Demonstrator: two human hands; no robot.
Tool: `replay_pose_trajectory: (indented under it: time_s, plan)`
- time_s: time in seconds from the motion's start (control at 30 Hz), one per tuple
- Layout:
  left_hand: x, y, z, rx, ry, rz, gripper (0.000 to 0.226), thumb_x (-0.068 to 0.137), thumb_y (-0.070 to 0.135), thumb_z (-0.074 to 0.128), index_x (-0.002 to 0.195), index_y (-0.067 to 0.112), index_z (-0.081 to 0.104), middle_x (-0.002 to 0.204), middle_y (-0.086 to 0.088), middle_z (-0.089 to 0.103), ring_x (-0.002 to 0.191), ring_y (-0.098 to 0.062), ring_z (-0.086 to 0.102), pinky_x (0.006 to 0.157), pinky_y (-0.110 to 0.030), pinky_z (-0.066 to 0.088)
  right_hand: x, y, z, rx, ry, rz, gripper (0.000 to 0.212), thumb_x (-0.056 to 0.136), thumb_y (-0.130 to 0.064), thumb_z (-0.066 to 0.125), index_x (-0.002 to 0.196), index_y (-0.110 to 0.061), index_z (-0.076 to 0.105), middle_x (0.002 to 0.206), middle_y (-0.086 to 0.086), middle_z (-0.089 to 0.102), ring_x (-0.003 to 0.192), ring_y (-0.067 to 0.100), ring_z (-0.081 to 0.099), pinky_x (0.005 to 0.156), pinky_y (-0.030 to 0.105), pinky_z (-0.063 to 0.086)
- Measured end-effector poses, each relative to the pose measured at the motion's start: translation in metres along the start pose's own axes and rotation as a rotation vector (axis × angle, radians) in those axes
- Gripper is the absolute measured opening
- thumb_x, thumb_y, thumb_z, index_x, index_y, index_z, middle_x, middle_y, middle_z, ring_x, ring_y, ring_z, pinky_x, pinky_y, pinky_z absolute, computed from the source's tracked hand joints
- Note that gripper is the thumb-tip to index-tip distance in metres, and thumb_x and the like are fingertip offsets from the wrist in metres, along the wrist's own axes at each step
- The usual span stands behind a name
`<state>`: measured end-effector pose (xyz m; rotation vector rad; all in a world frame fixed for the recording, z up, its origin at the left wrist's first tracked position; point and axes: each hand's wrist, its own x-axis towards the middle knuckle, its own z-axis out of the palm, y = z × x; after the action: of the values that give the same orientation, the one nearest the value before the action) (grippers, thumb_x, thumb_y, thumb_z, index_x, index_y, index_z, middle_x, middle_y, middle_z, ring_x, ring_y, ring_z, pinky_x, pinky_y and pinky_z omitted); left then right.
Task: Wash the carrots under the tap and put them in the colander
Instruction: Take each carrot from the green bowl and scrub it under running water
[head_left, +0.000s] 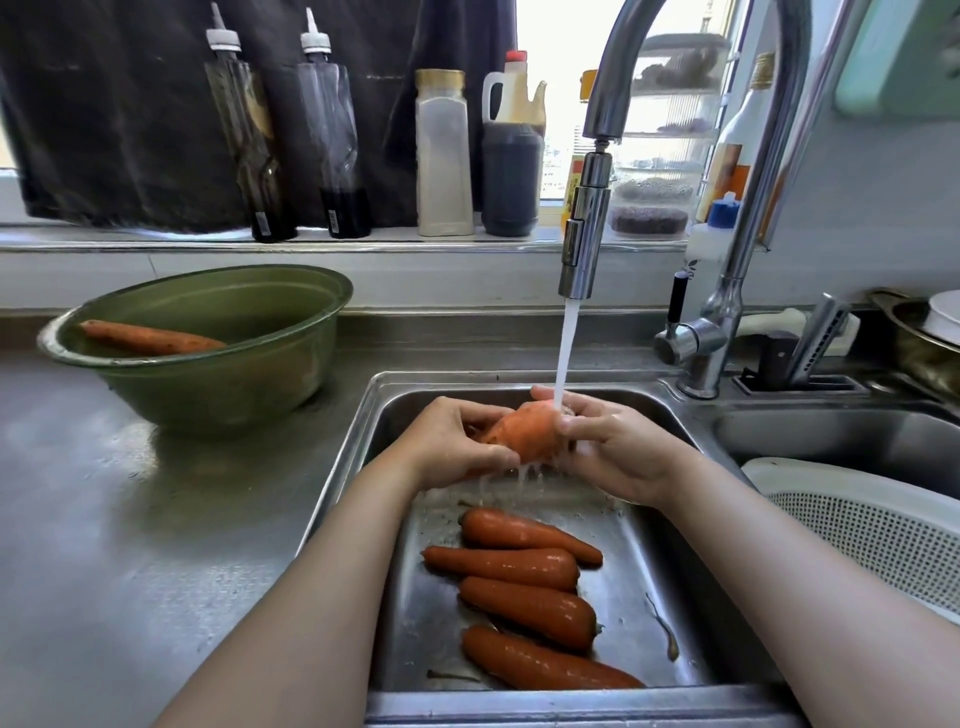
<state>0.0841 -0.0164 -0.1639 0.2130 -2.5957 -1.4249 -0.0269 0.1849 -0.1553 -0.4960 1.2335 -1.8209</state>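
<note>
In the head view, both hands meet over the far end of the sink (649, 597). The left hand (462, 441) curls round one end of a carrot (524, 431) and the right hand (618, 452) wraps its fingers round the other. That leaves the middle right under the stream (563, 353) falling from the tap (584, 228) (two hands, I'd guess, so it can be turned and rubbed without slipping). Water runs off it straight down into the sink, which spares the surface (130, 519) the splash.

Four more carrots (519, 566) lie side by side on the sink floor, nearer the person than the held one. They look wet and shiny, though I cannot tell whether they are washed or waiting.

The colander (872, 525), white and holed, sits just right of the sink in the next basin. No carrot shows in the part I can see. It looks well placed for a short carry once rinsing is done.

Left of the sink, on the surface, stands a green bowl (208, 384) with a lone carrot (150, 338) lying in it. I'd judge the job to be in its washing stage, with nothing in the colander yet.
</note>
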Motion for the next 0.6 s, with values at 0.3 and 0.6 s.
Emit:
replay_pose_trajectory:
  time_s: [0.3,0.6]
  plan:
    - [-0.003,-0.002,0.003,-0.044,-0.084,-0.074,0.035,0.099,0.041,0.066,0.134,0.037,0.068,0.112,0.013,0.077,0.103,-0.007,0.072,0.096,-0.030,0.056,0.016,0.013,0.008,-0.299,0.294,-0.061,0.032,0.112,-0.030,0.043,0.133,-0.018,0.064,0.128,0.018,0.068,0.109,0.032,0.072,0.078,0.042,0.063]
    - [-0.001,-0.005,0.005,-0.080,-0.146,-0.135,0.030,0.105,0.044,0.054,0.130,0.036,0.069,0.096,0.000,0.080,0.090,-0.017,0.077,0.085,-0.034,0.060,0.008,0.018,0.011,-0.458,0.267,-0.072,0.035,0.099,-0.033,0.069,0.132,-0.022,0.063,0.121,0.012,0.069,0.103,0.028,0.074,0.086,0.046,0.064]
